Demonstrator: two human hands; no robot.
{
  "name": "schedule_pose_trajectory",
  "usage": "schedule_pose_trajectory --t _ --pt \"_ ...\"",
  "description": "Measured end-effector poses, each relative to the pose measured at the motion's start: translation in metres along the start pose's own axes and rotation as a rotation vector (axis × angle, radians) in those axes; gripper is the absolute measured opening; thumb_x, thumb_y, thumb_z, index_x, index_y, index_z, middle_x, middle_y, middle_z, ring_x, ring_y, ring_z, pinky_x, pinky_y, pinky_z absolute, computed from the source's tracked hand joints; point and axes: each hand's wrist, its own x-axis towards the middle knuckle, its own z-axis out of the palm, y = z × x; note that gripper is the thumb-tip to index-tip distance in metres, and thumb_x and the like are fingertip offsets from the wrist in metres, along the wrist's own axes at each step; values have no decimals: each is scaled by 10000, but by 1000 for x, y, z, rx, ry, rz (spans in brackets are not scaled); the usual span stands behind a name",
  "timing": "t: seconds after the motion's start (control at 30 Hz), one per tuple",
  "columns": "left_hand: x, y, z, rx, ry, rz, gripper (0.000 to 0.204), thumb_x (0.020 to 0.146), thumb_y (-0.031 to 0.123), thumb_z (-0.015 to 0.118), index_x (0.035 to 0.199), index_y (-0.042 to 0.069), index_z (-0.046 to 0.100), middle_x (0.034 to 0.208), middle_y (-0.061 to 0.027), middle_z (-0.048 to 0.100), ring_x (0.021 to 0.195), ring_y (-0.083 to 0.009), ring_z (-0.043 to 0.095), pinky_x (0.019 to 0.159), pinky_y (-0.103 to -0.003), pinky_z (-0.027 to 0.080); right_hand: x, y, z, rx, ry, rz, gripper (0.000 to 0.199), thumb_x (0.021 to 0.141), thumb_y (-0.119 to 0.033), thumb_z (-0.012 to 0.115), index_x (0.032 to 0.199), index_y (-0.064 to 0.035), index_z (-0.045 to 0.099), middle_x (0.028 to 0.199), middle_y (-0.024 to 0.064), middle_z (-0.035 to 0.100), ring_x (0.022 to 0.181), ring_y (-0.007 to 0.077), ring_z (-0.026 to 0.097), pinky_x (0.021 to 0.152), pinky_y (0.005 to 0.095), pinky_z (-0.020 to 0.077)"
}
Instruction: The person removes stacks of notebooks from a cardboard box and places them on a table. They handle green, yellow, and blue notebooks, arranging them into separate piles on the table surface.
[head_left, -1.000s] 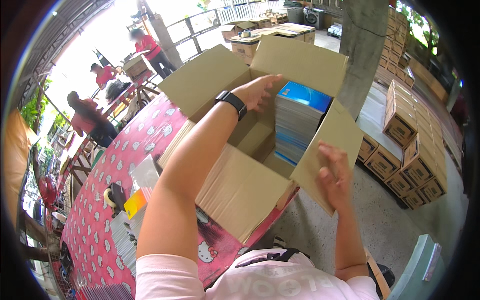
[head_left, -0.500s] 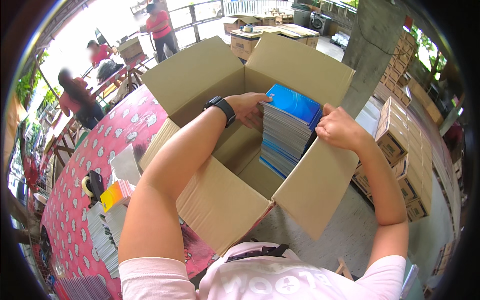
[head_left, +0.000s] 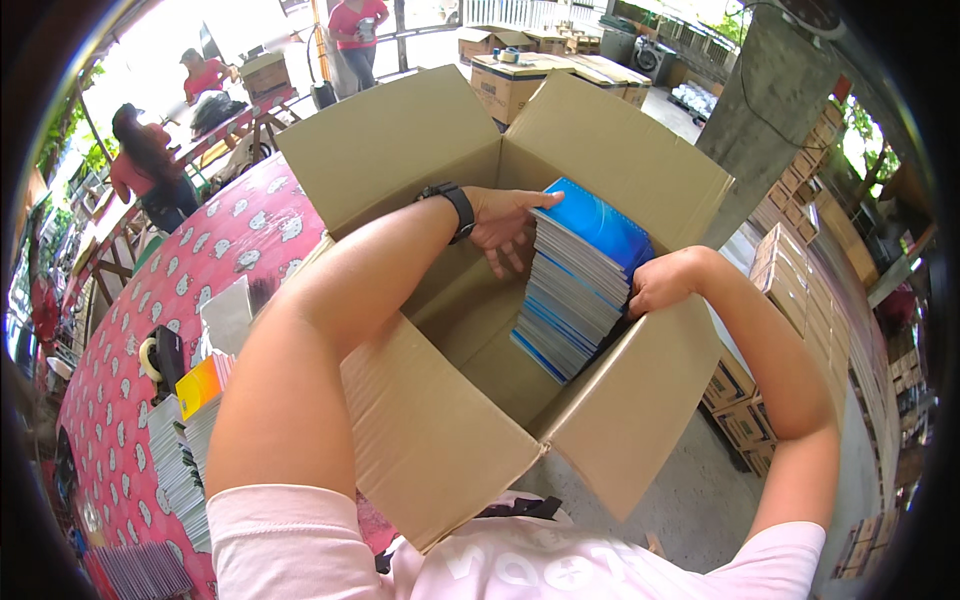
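A tall stack of spiral notebooks [head_left: 570,285] with a shiny blue cover on top stands inside an open cardboard box [head_left: 440,420], against its right side. The stack leans a little. My left hand [head_left: 500,220], with a dark watch on its wrist, has its thumb on the top notebook's near-left corner. Its other fingers are spread down beside the stack, inside the box. My right hand [head_left: 665,282] is curled in at the stack's right side, by the right flap [head_left: 640,400]. Its fingertips are hidden between stack and box wall.
A pink patterned tablecloth [head_left: 240,235] covers the table at left, with a yellow-covered notebook stack [head_left: 200,385], a tape dispenser [head_left: 165,355] and more notebooks [head_left: 140,570]. Closed cartons [head_left: 800,290] are piled at right, near a concrete pillar [head_left: 775,120]. Several people [head_left: 150,170] are at the far left.
My right hand has slid down from the stack's top right corner to its side. The left hand's fingers have spread, its thumb still on the corner. The stack leans more.
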Motion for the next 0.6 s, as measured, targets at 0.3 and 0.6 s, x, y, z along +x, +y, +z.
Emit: schedule_pose_trajectory --t 0.3,0.6 --pt "5 4 4 -11 -16 11 954 714 766 404 1394 107 282 1411 -231 261 1285 -441 249 954 -606 274 6 4 11 123 31 156 359 797 -255 487 1057 -50 628 1022 188 616 928 321 588 827 394 457" --pt "0 -11 -3 -82 155 124 892 746 702 432 1374 81 304 1365 -216 355 1248 -370 352 966 -574 288 3 5 30 143 368 89 534 706 -159 486 1239 -136 516 1203 179 537 1064 344 526 933 371 395"
